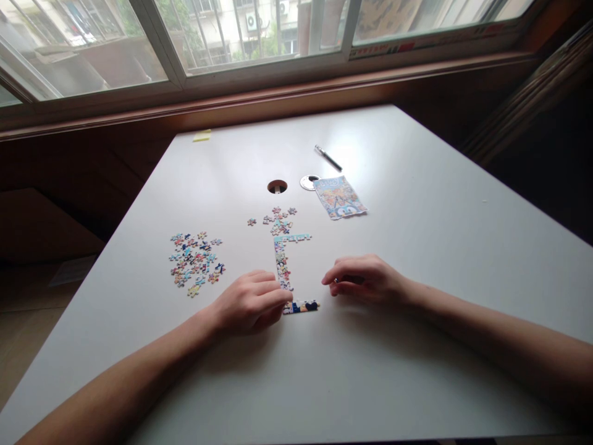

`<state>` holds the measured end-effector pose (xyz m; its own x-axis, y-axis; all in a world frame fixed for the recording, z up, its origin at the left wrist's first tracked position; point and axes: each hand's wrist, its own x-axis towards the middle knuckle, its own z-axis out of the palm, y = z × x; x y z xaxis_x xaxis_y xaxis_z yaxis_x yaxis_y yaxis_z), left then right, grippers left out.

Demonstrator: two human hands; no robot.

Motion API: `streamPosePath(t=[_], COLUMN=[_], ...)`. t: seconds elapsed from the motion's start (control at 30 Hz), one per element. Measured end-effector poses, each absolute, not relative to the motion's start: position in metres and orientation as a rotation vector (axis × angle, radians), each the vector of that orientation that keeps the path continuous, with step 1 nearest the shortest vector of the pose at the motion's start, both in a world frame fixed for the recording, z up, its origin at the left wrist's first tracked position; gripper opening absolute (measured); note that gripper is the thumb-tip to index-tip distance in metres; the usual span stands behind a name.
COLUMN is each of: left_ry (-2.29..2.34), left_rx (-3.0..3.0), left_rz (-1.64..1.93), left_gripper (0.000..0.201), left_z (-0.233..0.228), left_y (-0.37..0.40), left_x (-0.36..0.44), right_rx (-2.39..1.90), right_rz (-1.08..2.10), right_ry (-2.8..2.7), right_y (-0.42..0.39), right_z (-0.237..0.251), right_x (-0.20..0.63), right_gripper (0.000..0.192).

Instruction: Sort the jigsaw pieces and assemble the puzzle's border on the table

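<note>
A partly joined jigsaw puzzle (282,259) lies on the white table as a narrow C-shaped border, open to the right. My left hand (252,301) rests at its lower left corner, fingers bent and pressed together on the pieces there; the fingertips partly hide that corner. To the right of the border, my right hand (359,278) hovers just over the table with thumb and forefinger pinched. A small dark jigsaw piece (336,281) shows between those fingers, mostly hidden.
Loose pieces (197,262) lie heaped at the left, and a smaller group (278,217) sits above the border. A printed picture sheet (341,198), a pen (328,158), a round cable hole (277,186), its cover (309,182) and a yellow sticker (202,135) are farther back.
</note>
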<state>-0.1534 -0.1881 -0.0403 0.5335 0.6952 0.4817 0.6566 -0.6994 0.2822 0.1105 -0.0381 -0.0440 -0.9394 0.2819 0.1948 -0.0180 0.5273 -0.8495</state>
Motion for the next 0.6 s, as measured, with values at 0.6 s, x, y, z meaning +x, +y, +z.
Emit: streamPosePath(t=[0.6], left_ry=[1.175], left_rx=[2.677], left_rz=[0.891], left_gripper=[0.014], left_z=[-0.0407], left_y=[-0.1879], left_x=[-0.1534], right_rx=[-0.432], right_rz=[1.190], right_ry=[-2.352], right_y=[-0.0451], right_z=[-0.0400], right_x=[0.1055], right_gripper=[0.018])
